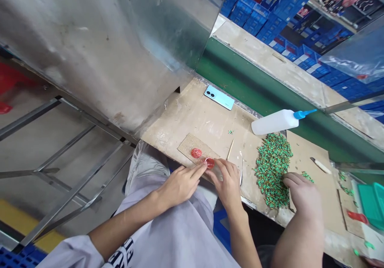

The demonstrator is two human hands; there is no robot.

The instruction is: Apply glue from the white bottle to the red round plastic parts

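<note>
A small red round piece (210,163) with a pale rim sits at the edge of a cardboard strip (186,143). The fingertips of my left hand (183,182) pinch its left side. From the right, my right hand (227,178) grips the same piece with bent fingers. Just left of it, a second red round piece (196,153) with a rough, glossy surface lies on the cardboard. A thin wooden stick (230,149) rests beyond my right hand. Under that hand, a dark-edged object is mostly hidden.
A co-worker's hand (303,192) reaches into a heap of small green and orange pieces (273,170). Nearby are a white squeeze bottle (274,122) with a blue nozzle, a light blue phone (219,97), a knife (321,165) and a green container (372,204). A metal panel (120,60) stands left.
</note>
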